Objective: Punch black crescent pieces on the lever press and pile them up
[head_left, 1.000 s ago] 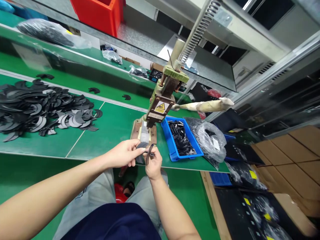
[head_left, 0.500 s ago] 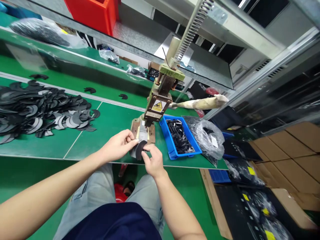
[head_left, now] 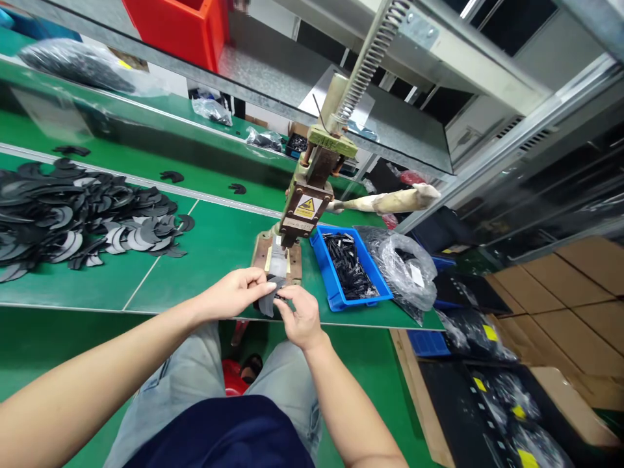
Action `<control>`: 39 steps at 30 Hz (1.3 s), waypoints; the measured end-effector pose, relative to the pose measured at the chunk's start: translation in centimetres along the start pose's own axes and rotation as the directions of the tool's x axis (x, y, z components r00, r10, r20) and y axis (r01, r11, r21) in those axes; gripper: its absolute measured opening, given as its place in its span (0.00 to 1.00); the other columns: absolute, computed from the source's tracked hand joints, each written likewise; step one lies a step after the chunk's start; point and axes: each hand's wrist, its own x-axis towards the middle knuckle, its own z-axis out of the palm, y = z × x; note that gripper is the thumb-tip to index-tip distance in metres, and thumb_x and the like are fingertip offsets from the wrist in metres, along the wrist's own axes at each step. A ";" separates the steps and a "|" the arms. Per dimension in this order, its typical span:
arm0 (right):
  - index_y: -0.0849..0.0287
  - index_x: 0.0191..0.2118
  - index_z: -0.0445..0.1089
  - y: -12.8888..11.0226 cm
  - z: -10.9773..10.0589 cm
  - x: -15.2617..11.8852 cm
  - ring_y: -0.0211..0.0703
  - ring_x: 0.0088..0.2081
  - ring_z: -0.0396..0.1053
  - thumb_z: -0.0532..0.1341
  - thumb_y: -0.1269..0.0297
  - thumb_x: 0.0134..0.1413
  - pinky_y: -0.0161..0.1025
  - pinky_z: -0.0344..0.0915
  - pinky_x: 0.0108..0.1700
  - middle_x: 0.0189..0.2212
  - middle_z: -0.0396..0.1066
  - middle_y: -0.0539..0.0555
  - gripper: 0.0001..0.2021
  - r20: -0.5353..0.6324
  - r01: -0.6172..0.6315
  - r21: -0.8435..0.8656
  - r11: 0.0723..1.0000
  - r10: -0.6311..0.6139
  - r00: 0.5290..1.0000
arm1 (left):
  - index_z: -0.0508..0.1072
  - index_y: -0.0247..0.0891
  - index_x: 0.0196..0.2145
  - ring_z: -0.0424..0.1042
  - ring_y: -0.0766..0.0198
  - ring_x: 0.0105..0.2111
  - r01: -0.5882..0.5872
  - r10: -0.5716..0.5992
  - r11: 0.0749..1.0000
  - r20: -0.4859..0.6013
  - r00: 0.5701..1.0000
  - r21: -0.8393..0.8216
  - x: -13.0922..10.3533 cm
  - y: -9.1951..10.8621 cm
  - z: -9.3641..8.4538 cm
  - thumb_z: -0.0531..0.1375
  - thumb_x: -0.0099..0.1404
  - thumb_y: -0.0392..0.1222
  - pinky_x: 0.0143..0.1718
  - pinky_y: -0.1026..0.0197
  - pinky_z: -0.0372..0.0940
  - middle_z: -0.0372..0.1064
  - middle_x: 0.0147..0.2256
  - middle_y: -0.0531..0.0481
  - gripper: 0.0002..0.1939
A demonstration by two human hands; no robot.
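Observation:
A curved dark grey piece (head_left: 266,304) is between my hands at the front of the hand press (head_left: 308,201). My left hand (head_left: 240,290) is closed on its upper left part, thumb on top. From the right, my right hand (head_left: 301,314) pinches at the piece's edge with thumb and forefinger; what lies between those fingertips is too small to make out. Just beyond the fingers is the press's base plate (head_left: 295,259). To the left a pile of curved dark pieces (head_left: 97,208) covers the green table (head_left: 214,240).
A blue bin (head_left: 333,290) of small black parts stands right of the press, with a clear plastic bag (head_left: 423,286) beside it. The press lever (head_left: 394,200) sticks out to the right. A red bin (head_left: 182,32) sits on the shelf above. Cartons (head_left: 560,292) are at the right.
The curved piece has turned between my hands and now shows more of its grey face. My left hand has shifted slightly right and down, its thumb further over the piece.

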 end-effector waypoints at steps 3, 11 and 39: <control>0.53 0.45 0.77 -0.1 -0.2 0.0 0.47 0.42 0.81 0.66 0.62 0.65 0.46 0.77 0.47 0.39 0.83 0.56 0.05 -0.001 -0.100 0.025 0.995 0.101 0.995 | 0.66 0.40 0.28 0.54 0.66 0.26 -0.009 0.011 0.999 -0.035 0.999 0.043 -0.5 0.4 0.1 0.62 0.70 0.62 0.28 0.63 0.50 0.55 0.25 0.57 0.24; 0.54 0.46 0.74 -0.3 -0.3 0.0 0.47 0.40 0.78 0.63 0.64 0.66 0.45 0.75 0.44 0.38 0.80 0.56 0.05 -0.019 -0.019 -0.006 1.000 0.019 1.000 | 0.63 0.40 0.26 0.51 0.67 0.27 -0.007 0.007 1.000 0.018 1.000 -0.001 -0.3 0.7 0.6 0.61 0.71 0.63 0.29 0.62 0.48 0.52 0.25 0.58 0.26; 0.56 0.42 0.77 1.6 -7.4 4.0 0.41 0.38 0.76 0.65 0.59 0.63 0.41 0.72 0.45 0.36 0.80 0.51 0.08 0.192 -0.558 0.044 0.829 0.541 0.819 | 0.69 0.40 0.26 0.68 0.61 0.29 0.017 0.010 0.981 -0.137 0.991 0.195 0.3 -7.1 -0.9 0.56 0.75 0.65 0.34 0.60 0.64 0.68 0.25 0.53 0.28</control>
